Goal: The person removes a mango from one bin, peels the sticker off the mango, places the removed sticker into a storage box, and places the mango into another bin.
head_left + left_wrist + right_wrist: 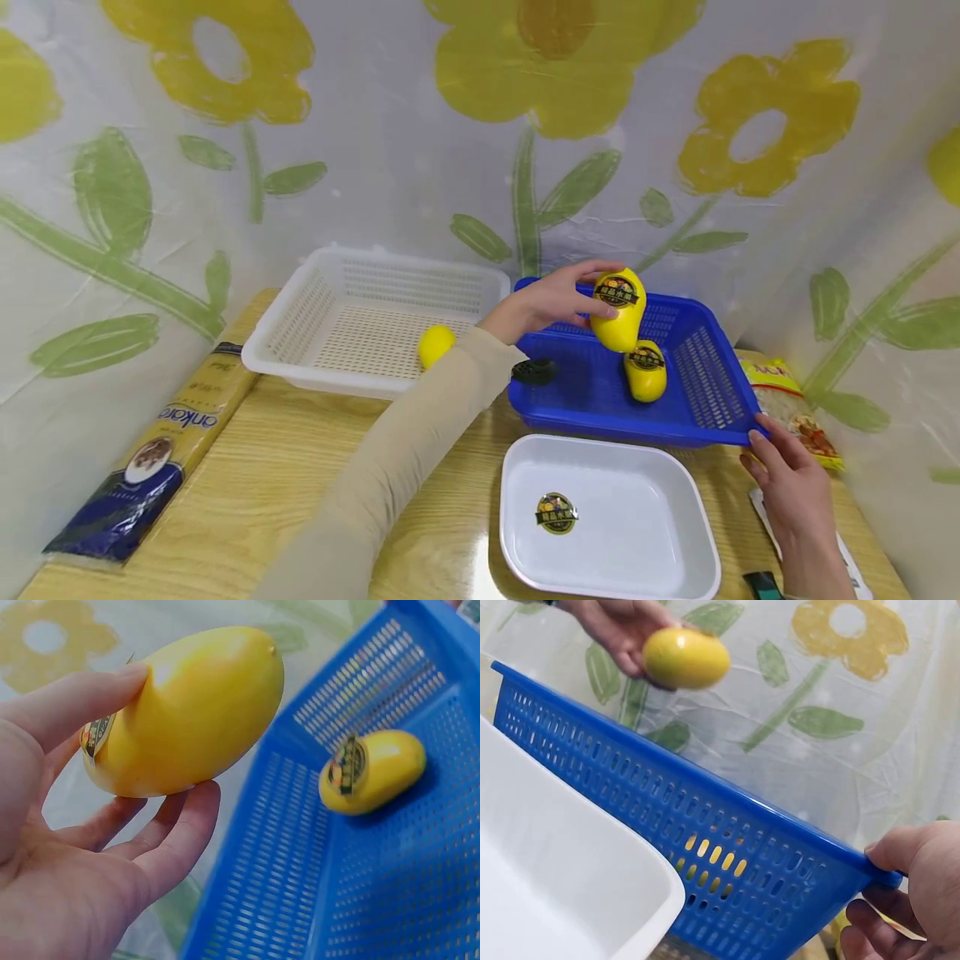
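Note:
My left hand (566,296) holds a yellow mango (621,321) with a dark label above the blue basket (720,367). In the left wrist view, the thumb presses one side of this mango (195,712) and the fingers support it from below. A second labelled mango (647,379) lies inside the blue basket, apart from the hand. My right hand (798,483) pinches the basket's near right corner. In the right wrist view, the thumb (896,851) is on top of the rim and fingers are beneath it. A dark object (534,372), its kind unclear, shows beside the left sleeve.
A white basket (300,358) at the left holds a yellow fruit (436,343), partly hidden by the sleeve. In front stands a white tray (630,517) with a label on its bottom. Food packets lie at the left (161,450) and right (795,408). A flowered sheet hangs behind.

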`<state>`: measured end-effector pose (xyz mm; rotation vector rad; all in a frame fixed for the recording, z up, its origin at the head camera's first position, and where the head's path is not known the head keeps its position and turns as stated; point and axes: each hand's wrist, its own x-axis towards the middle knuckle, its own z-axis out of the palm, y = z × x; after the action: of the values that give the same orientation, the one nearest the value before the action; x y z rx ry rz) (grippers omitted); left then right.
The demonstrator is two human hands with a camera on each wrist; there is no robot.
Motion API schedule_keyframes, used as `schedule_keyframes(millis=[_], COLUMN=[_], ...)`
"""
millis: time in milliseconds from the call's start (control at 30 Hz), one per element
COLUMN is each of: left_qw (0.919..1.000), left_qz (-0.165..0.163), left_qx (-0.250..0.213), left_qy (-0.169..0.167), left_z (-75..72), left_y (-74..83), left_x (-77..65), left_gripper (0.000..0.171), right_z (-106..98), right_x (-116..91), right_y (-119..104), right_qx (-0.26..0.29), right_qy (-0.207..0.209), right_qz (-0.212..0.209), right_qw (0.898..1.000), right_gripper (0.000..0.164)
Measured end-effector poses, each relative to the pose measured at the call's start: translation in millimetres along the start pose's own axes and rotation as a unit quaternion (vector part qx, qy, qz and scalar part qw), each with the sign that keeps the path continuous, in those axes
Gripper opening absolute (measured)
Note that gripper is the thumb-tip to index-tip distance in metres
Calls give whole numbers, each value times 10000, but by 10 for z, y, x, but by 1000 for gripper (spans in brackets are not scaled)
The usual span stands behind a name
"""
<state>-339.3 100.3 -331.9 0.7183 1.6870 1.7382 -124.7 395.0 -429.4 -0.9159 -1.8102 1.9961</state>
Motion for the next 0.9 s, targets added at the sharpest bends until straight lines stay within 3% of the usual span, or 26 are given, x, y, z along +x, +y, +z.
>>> schedule_keyframes(millis=[200, 433, 900], left_qw=[9992, 9958, 9891], left_qz=[317, 673, 678], left_qx=[106, 481, 1218], left_qy=[-204, -381, -478], left_z=[-19, -51, -162], left_y=[150, 221, 74], left_x=[-242, -560, -1285], left_gripper=[67, 66, 69], right_z=[-6, -28, -34], right_x=[36, 55, 56], right_y=[4, 8, 30], right_qx=[153, 223, 325], right_qy=[-95, -109, -136], right_qz=[-81, -89, -114], right_qw=[9998, 9997, 9993], right_gripper=[55, 53, 51])
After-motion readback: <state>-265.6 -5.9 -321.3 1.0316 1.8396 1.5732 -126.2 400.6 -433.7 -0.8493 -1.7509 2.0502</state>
